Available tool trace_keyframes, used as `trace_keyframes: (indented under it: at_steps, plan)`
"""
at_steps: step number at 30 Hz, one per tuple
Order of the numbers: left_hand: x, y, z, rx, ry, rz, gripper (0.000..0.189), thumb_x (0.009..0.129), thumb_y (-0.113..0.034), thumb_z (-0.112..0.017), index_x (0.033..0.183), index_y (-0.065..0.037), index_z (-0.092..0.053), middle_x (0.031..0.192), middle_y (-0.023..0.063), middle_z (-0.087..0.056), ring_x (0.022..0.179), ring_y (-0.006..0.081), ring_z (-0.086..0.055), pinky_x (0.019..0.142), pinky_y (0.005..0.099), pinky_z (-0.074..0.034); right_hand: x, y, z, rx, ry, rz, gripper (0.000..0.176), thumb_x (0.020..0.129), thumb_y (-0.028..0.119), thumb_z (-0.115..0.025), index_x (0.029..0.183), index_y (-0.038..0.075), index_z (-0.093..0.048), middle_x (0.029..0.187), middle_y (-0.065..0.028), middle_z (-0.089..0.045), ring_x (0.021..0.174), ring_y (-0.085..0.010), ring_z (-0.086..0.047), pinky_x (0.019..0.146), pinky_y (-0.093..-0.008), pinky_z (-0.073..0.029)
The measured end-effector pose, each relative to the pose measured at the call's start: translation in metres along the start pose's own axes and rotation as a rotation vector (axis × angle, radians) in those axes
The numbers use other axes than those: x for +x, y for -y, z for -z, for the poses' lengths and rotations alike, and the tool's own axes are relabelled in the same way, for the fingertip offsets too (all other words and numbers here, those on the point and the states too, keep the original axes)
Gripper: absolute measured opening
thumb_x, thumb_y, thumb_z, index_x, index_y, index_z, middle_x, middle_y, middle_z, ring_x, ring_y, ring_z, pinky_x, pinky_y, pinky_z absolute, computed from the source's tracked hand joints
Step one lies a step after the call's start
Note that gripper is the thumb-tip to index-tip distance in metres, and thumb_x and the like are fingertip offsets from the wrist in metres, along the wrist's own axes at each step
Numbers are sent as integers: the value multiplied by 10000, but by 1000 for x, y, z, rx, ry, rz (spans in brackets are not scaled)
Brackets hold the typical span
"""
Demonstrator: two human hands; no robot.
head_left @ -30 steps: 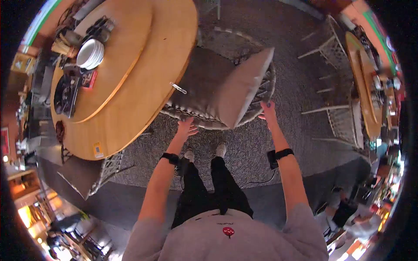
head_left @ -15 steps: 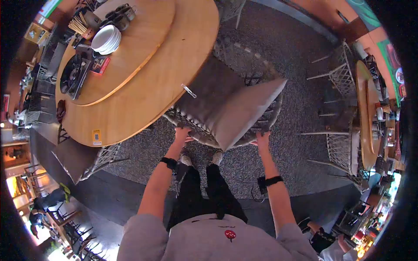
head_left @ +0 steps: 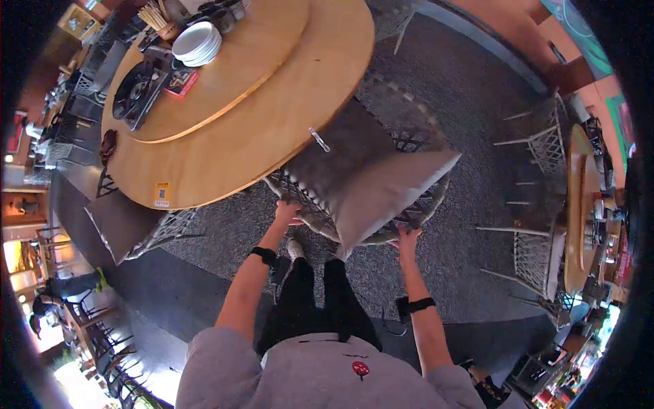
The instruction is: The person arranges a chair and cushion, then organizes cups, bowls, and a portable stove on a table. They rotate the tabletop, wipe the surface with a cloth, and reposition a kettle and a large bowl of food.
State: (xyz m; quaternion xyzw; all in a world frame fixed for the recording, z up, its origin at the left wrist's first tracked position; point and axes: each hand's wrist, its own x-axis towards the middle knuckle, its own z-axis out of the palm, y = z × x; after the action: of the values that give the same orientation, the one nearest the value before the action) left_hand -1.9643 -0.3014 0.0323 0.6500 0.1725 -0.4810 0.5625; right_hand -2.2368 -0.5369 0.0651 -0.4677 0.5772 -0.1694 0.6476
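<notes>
Cushioned chair (head_left: pixel 371 184) now nearer the feet (head_left: pixel 295 249); both hands (head_left: pixel 287 210) (head_left: pixel 407 240) curled over its rim (head_left: pixel 319 223).

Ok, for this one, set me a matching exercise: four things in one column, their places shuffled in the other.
1. left hand
2. white dishes
3. yellow sticker
4. tilted cushion

A. near the table edge
B. stacked on the turntable
C. inside the chair
D. at the chair's outer edge

Pairs: 1-D, 2-B, 3-A, 4-C
</notes>
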Motion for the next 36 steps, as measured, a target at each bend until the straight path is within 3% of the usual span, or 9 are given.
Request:
trace_keyframes:
  at_steps: [4, 8, 11, 14, 23, 27, 30, 34, 36]
  plan:
    - [-12, 1, -1, 300, -164, -70, 542, 711, -198, -636, 1109, -18, -315, 970, 189, -509, 788, 364, -577, 624, 484, -517, 2, -2, 7, 3, 71, -13, 561, 799, 164, -554, 1196, 79, -166, 1114, -178, -419, 920, -282, -534, 563, -385, -560]
    - [-46, 0, -6, 917, -385, -623, 478, 714, -236, -637, 1048, 1, -390, 946, 201, -529, 858, 376, -541, 718, 427, -464, 2, 24, 19, -303, 6, -161, 446, 807, 220, -552, 1150, 69, -309, 1015, -173, -488, 851, -251, -560, 564, -355, -533]
    - [-69, 0, -19, 905, -103, -734, 453, 714, -293, -636, 1000, 5, -450, 957, 192, -531, 899, 357, -525, 753, 409, -435, 12, 29, 30, -980, -431, 888, 501, 805, 354, -558, 1112, 11, -360, 905, -171, -544, 730, -318, -565, 641, -367, -489]
    - [-101, 17, -62, 1024, 105, -735, 475, 721, -346, -623, 1001, 6, -472, 979, 181, -526, 912, 341, -525, 752, 417, -435, 0, 84, 13, -757, -28, 581, 506, 794, 432, -545, 996, -25, -469, 827, -151, -567, 724, -343, -553, 741, -366, -435]
    - [-119, 35, -125, 975, 151, -783, 588, 736, -409, -622, 1083, 23, -424, 977, 195, -505, 890, 313, -534, 740, 366, -443, 60, 97, -37, -786, 90, 569, 600, 744, 432, -584, 1073, -37, -404, 902, -248, -576, 831, -374, -569, 663, -447, -446]
    - [-116, 42, -122, 755, 370, -609, 524, 748, -326, -648, 1095, 3, -435, 974, 143, -505, 904, 229, -524, 738, 325, -432, 51, 100, -24, -892, -138, 475, 678, 728, 473, -590, 1115, -39, -373, 924, -218, -569, 770, -360, -578, 631, -435, -467]
    - [-91, 35, -97, 721, 260, -629, 471, 742, -302, -647, 1071, -17, -466, 1053, 180, -469, 924, 290, -507, 761, 360, -424, 41, 83, -2, -1129, -711, 1023, 757, 697, 518, -607, 1152, -32, -355, 993, -201, -547, 743, -345, -575, 631, -432, -472]
    - [-76, 26, -45, 1176, -306, -987, 404, 736, -258, -634, 1068, -75, -493, 1100, 201, -435, 944, 391, -452, 800, 429, -392, 23, 34, 14, -21, -407, -131, 615, 677, 404, -671, 1111, 30, -446, 860, -98, -531, 686, -229, -557, 542, -353, -489]
    - [-61, 28, -30, 1162, -403, -899, 399, 732, -250, -630, 1069, -85, -497, 1102, 203, -430, 943, 417, -432, 802, 453, -382, 10, 12, 15, 37, -147, -121, 499, 695, 342, -651, 1043, 23, -490, 819, -78, -524, 654, -187, -547, 511, -318, -495]
